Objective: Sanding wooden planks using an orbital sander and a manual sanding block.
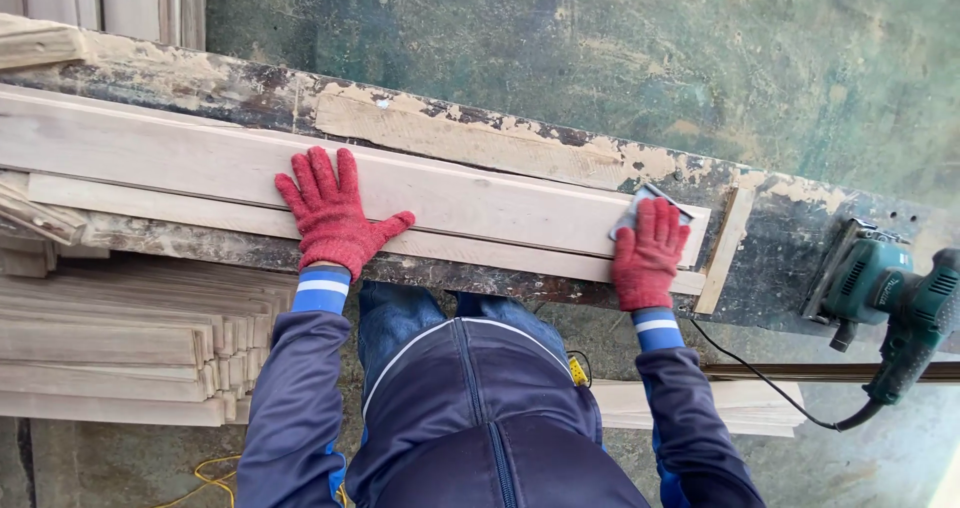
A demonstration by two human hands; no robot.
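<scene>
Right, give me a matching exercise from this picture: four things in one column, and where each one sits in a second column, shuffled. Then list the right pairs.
Things:
1. left hand
2. right hand
3. green electric sander
4. stack of wooden strips

Places:
A. lying at the right end of the workbench, cord trailing down
B. below the bench's near edge, on the left
C. spread flat on the pale plank, fingers apart
D. at the plank's right end, pressing a small grey piece

Pairs: 1-C, 2-D, 3-A, 4-B
</scene>
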